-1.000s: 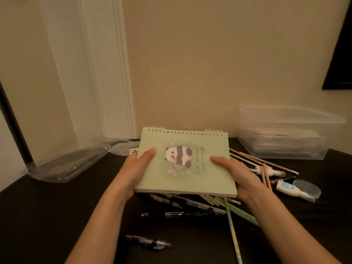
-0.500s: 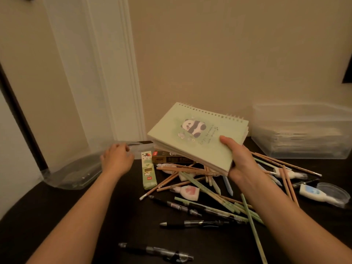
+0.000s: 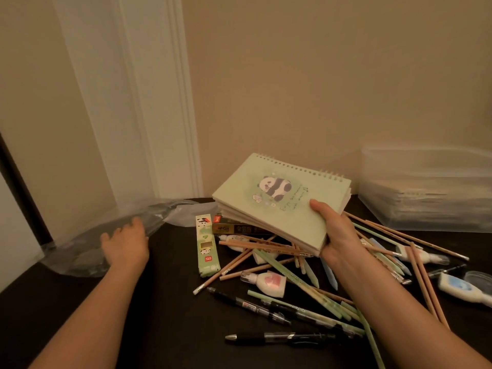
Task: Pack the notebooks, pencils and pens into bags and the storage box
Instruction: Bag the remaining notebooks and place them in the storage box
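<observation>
The left hand [image 3: 125, 239], fingers spread and empty, has moved onto the crinkly clear bag [image 3: 77, 251] on the dark surface [image 3: 165, 315], leaving the green spiral-bound notebooks [image 3: 279, 209] pinched aloft in the right hand's [image 3: 338, 235] grip alone, apparently for bagging, above loose wooden pencils [image 3: 262, 247] and pens [image 3: 290, 337], the translucent storage box [image 3: 426, 209] beyond.

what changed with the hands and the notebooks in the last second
The left hand let go of the notebooks and moved left to the clear plastic bag, reaching it with fingers spread. The right hand now holds the notebooks alone, raised and tilted. The pencils, pens and storage box stayed put.
</observation>
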Demonstrator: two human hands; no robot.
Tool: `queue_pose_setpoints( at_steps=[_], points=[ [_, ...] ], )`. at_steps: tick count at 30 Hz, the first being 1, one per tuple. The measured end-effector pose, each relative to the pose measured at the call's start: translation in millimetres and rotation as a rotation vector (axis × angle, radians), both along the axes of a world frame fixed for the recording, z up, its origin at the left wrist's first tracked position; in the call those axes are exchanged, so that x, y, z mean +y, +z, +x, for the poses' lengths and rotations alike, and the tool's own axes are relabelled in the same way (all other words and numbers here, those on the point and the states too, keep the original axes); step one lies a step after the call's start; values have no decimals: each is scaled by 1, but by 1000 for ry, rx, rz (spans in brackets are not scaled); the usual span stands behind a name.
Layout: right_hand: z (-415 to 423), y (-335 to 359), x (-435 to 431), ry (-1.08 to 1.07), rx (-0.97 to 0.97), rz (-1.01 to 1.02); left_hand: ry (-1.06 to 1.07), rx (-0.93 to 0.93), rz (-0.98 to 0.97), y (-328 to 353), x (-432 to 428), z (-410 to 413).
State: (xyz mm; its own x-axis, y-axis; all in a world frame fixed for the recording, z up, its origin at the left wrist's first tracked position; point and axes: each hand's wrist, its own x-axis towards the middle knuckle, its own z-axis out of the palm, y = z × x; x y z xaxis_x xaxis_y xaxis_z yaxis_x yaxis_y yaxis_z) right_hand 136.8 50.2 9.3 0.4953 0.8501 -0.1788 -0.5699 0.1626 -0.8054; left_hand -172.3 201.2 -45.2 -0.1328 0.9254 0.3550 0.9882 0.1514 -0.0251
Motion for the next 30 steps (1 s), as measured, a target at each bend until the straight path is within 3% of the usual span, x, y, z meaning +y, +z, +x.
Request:
queue_pose_setpoints(
  at_steps=[4,8,14,20,24,27,30],
  points=[
    [0,-3,-2,-7,7,5,16,96,36,6,-7,-3],
    [2,1,-10,-2,21,20,-44,77,149,33,-24,8],
    [5,18,-36,-6,33,104,-266,-98,407,95,-59,28],
    [15,39,-71,-27,69,212,-481,-381,521,151,-104,60],
    [28,53,-94,-41,81,264,-601,-693,391,182,-128,78],
    [39,64,-109,-66,86,295,-692,-1074,166,196,-144,90],
    [50,69,-119,-106,98,308,-714,-1240,-136,194,-150,96]
  ],
)
